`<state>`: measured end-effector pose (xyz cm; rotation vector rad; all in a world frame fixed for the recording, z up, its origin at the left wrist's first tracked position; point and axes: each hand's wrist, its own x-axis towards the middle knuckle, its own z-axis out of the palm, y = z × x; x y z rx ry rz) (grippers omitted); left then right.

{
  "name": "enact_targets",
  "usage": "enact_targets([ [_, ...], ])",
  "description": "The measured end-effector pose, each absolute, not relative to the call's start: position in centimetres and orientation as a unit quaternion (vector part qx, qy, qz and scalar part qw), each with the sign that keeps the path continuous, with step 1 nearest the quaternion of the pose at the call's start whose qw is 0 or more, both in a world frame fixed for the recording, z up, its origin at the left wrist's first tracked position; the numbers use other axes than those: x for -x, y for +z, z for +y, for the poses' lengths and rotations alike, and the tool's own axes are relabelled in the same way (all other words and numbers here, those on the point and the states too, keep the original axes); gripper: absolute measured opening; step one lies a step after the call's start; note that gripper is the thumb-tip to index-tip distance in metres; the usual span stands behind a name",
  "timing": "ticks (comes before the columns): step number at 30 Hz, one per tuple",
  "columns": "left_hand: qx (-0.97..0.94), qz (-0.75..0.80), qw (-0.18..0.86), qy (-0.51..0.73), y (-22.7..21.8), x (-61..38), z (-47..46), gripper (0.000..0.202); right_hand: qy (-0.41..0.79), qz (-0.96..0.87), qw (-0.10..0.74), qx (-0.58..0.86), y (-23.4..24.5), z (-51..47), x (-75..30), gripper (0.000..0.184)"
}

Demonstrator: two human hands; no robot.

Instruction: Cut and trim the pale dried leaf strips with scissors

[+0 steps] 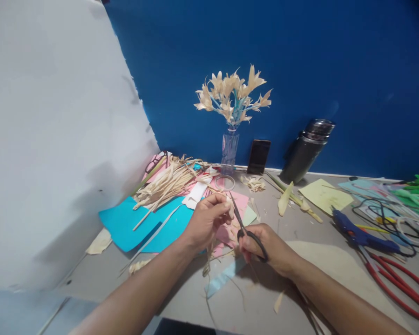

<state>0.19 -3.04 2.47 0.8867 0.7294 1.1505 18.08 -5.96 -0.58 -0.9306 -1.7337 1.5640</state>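
Black-handled scissors (240,219) are gripped in my right hand (265,244), their blades pointing up and away from me. Close beside the blades, my left hand (207,216) pinches a small pale piece of dried husk (231,210). Whether the blades touch the husk, I cannot tell. Beneath both hands lie pink paper (242,200), a light blue strip (225,278) and thin husk scraps. A roll of tape (225,182) rests just beyond my left hand.
Blue paper (125,223) and a pile of dried husk strips (167,184) lie left. At the back stand a vase of husk flowers (229,151), a phone (259,157) and a dark flask (307,151). A blue glue gun (365,235) and red-handled scissors (398,281) lie right.
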Motion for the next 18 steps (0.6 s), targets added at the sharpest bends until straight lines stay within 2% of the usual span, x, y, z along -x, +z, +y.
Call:
enact_targets([
  [13, -0.4, 0.346, 0.669, 0.522, 2.42, -0.4, -3.04, 0.018, 0.597, -0.61, 0.303, 0.424, -0.62, -6.29, -17.67, 0.057],
  [18, -0.399, 0.335, 0.685, 0.509, 2.62, -0.26, -3.1, 0.017, 0.604, -0.629, 0.3, 0.386, -0.27, -6.33, -17.68, 0.057],
])
